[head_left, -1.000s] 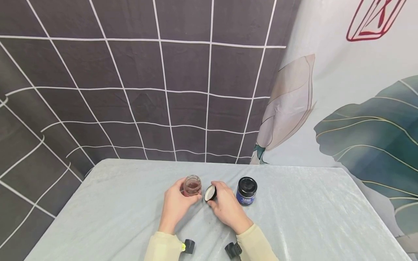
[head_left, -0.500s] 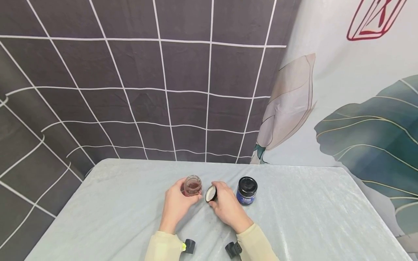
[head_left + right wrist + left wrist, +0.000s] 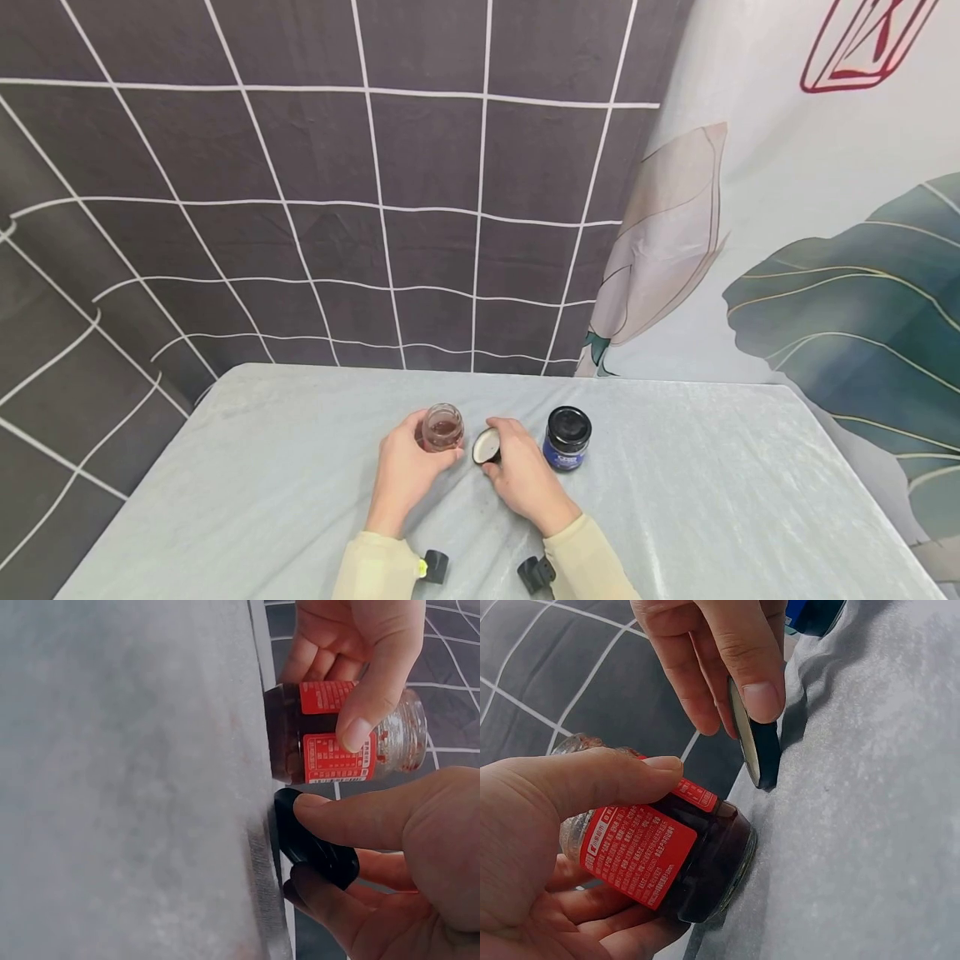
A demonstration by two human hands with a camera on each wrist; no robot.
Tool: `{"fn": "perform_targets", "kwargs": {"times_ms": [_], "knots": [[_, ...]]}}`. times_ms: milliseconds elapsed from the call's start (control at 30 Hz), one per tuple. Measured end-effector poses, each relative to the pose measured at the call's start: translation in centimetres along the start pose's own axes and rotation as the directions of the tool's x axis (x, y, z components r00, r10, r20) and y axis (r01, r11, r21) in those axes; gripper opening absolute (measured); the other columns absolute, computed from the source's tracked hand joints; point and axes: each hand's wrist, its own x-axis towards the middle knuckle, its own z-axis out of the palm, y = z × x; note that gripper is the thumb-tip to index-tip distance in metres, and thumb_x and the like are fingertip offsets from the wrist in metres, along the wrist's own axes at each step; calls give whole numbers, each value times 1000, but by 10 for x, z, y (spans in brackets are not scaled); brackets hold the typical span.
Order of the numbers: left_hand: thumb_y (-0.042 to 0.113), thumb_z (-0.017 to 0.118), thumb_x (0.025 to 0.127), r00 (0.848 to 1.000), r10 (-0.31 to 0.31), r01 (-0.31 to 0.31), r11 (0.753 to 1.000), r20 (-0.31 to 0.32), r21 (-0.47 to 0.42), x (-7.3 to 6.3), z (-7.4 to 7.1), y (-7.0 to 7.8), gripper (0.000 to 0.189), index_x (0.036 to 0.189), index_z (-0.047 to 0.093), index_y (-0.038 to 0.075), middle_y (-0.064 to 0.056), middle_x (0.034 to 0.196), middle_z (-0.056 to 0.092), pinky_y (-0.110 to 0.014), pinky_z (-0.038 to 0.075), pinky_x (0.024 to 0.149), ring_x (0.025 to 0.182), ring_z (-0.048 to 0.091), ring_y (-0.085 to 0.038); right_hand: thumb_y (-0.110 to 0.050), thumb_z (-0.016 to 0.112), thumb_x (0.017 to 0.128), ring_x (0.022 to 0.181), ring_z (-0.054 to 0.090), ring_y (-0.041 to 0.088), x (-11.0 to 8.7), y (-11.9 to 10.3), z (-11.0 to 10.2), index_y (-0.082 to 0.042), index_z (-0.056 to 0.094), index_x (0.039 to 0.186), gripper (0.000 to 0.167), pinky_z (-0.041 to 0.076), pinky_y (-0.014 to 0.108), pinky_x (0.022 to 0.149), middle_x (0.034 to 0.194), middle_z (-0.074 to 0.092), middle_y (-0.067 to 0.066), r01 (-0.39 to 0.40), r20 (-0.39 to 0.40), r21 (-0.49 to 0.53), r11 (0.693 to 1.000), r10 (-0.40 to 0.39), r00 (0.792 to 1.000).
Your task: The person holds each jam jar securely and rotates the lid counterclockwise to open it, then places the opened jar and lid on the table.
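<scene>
A glass jar [image 3: 443, 427] with a red label and dark reddish contents stands uncapped on the cloth. My left hand [image 3: 407, 468] grips its side, the thumb lying across the label in the left wrist view. Just to the right, my right hand [image 3: 527, 477] pinches a round black lid [image 3: 315, 844] between thumb and fingers. The pale inner face of that lid [image 3: 486, 446] shows in the head view, tilted, its lower edge at or close to the cloth. Lid and open jar are apart. Fingers hide part of both.
A second jar [image 3: 567, 439], with a black lid on and a blue label, stands right of my right hand. Pale grey cloth covers the table [image 3: 720, 492]. Behind it hangs a dark curtain [image 3: 420, 258] with white grid lines.
The lid in my right hand has tipped a little and shifted slightly right, turning its pale inside further upward. My left hand and the open jar look nearly still.
</scene>
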Motion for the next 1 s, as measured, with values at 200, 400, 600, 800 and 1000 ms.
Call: {"fn": "perform_targets", "kwargs": {"times_ms": [200,400,600,800,1000], "knots": [[18,92,67,1000,-6,6,1000,-2,-7,0,1,-1,61,121,67,5,-8,107,73,-42,54,84,97,68,-23,2,80,76,112,62,36,-2,1,1,10,57,125,55,50,48,96,119,62,22,6,-9,-9,1000,-7,1000],[17,92,67,1000,-7,7,1000,-5,-7,1,2,-2,62,122,67,4,-9,106,73,-41,54,84,96,67,-22,2,80,78,112,62,35,-1,1,1,10,57,126,54,50,48,97,119,63,21,-2,5,-9,1000,2,1000],[16,91,67,1000,-9,9,1000,-3,-12,0,3,-2,61,121,67,4,-9,106,73,-42,54,85,97,68,-22,2,80,77,112,63,36,-2,2,2,10,57,125,54,50,48,96,120,63,22,4,8,-7,1000,-4,1000],[17,91,68,1000,-13,13,1000,-1,-12,0,2,-1,59,121,67,4,-8,106,73,-43,54,86,97,68,-23,2,81,77,112,63,35,-2,3,2,8,58,125,54,50,48,96,121,63,21,7,8,-3,1000,-7,1000],[16,91,68,1000,-13,13,1000,-1,-10,0,2,-2,59,120,67,4,-8,107,73,-44,54,87,99,68,-25,2,81,77,113,62,36,-2,5,2,8,57,126,55,50,49,96,122,63,22,7,10,1,1000,-7,1000]]}}
